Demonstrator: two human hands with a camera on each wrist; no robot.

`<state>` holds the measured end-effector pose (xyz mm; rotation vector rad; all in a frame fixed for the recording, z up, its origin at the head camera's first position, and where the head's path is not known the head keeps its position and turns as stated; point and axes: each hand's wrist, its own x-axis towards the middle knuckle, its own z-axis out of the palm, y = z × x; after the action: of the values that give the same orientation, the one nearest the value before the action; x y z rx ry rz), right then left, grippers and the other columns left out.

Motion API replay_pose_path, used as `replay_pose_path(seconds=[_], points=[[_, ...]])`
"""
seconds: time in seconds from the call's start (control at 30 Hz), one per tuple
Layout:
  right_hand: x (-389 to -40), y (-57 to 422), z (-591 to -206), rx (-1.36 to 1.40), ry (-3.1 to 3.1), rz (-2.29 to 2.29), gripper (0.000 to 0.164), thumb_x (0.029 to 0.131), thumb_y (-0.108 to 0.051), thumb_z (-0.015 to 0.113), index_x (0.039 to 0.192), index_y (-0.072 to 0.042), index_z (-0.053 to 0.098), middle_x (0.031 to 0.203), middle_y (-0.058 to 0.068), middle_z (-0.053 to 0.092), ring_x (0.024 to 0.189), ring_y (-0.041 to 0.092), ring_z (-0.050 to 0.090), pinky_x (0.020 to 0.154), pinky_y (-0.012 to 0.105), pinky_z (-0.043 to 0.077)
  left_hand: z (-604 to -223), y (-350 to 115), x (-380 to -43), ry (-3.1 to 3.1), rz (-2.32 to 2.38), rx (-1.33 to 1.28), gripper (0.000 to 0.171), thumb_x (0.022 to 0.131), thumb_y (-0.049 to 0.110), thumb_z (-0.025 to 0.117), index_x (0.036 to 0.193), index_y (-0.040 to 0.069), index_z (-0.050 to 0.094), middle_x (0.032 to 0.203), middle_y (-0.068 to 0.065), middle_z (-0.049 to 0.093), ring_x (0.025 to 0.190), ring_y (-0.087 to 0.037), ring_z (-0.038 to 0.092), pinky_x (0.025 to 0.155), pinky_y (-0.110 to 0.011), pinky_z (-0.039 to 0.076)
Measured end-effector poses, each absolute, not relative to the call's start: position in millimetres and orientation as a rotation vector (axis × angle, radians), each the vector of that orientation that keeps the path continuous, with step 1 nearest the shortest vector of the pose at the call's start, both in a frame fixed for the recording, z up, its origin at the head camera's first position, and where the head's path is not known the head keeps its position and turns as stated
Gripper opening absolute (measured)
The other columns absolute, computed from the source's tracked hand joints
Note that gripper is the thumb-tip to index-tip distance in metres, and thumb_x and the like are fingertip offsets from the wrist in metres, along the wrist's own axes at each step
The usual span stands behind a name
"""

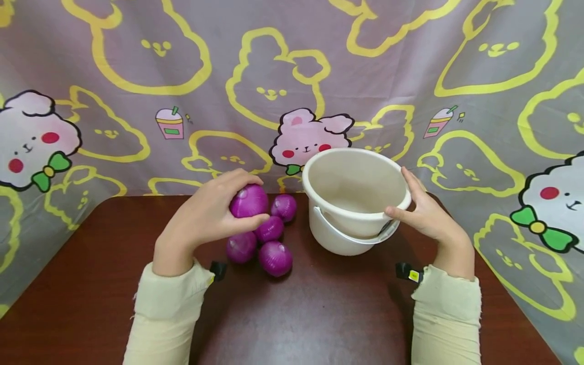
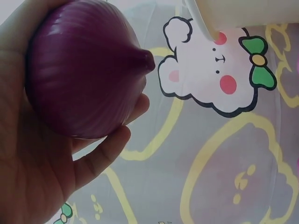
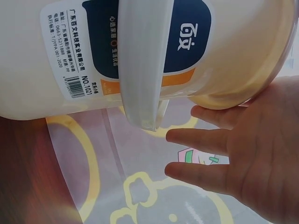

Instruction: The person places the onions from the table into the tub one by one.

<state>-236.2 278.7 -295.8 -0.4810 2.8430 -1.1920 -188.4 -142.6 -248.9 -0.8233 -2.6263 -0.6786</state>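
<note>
In the head view my left hand (image 1: 201, 213) grips a large purple onion (image 1: 250, 201), thumb and fingers around its sides. The left wrist view shows this onion (image 2: 86, 70) resting against the palm, its pointed tip facing away. Several more purple onions (image 1: 276, 258) lie grouped beneath and beside that hand. My right hand (image 1: 426, 210) rests at the right side of a cream bucket (image 1: 337, 241), touching its rim. From the right wrist, the fingers (image 3: 201, 140) look straight and spread, the uppermost close under the rim.
The bucket stands upright on the brown table (image 1: 319, 314), its handle (image 1: 339, 230) hanging down in front. A patterned curtain (image 1: 219, 101) rises directly behind the table. Small black wrist devices (image 1: 219, 270) stick out near both cuffs.
</note>
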Motion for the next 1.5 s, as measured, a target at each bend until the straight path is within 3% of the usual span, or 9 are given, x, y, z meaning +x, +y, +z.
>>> replay_pose_path(seconds=[0.3, 0.53, 1.13, 1.5], points=[[-239.2, 280.2, -292.8, -0.477, 2.841, -1.184, 0.108, 0.086, -0.039, 0.071, 0.160, -0.016, -0.004, 0.167, 0.017, -0.002, 0.150, 0.047, 0.011, 0.113, 0.072, 0.019, -244.1, -132.6, -194.0, -2.610, -0.669, -0.857, 0.056, 0.077, 0.048, 0.080, 0.120, 0.016, 0.062, 0.111, 0.001, 0.063, 0.097, -0.016, 0.060, 0.079, -0.038, 0.057], [-242.2, 276.9, -292.0, -0.477, 2.825, -1.202, 0.109, 0.086, -0.040, 0.071, 0.160, -0.014, -0.004, 0.168, 0.015, -0.002, 0.150, 0.046, 0.012, 0.114, 0.071, 0.020, -243.8, -126.0, -199.5, -2.562, -0.677, -0.899, 0.049, 0.077, 0.048, 0.080, 0.115, 0.022, 0.062, 0.109, 0.006, 0.061, 0.098, -0.011, 0.058, 0.080, -0.034, 0.057], [-237.2, 276.5, -294.3, -0.469, 2.823, -1.226, 0.109, 0.086, -0.040, 0.072, 0.161, -0.016, -0.003, 0.168, 0.015, -0.002, 0.152, 0.043, 0.008, 0.116, 0.069, 0.017, -244.0, -101.7, -213.4, -2.529, -0.670, -1.009, 0.055, 0.078, 0.051, 0.078, 0.120, 0.018, 0.062, 0.115, 0.001, 0.063, 0.106, -0.015, 0.058, 0.089, -0.037, 0.053], [-236.1, 278.2, -294.6, -0.456, 2.825, -1.246, 0.109, 0.085, -0.041, 0.073, 0.161, -0.015, -0.002, 0.168, 0.014, -0.001, 0.152, 0.043, 0.009, 0.117, 0.069, 0.016, -239.9, -75.3, -220.7, -2.479, -0.632, -1.094, 0.052, 0.079, 0.049, 0.077, 0.118, 0.017, 0.062, 0.112, 0.003, 0.062, 0.101, -0.012, 0.058, 0.084, -0.032, 0.054]])
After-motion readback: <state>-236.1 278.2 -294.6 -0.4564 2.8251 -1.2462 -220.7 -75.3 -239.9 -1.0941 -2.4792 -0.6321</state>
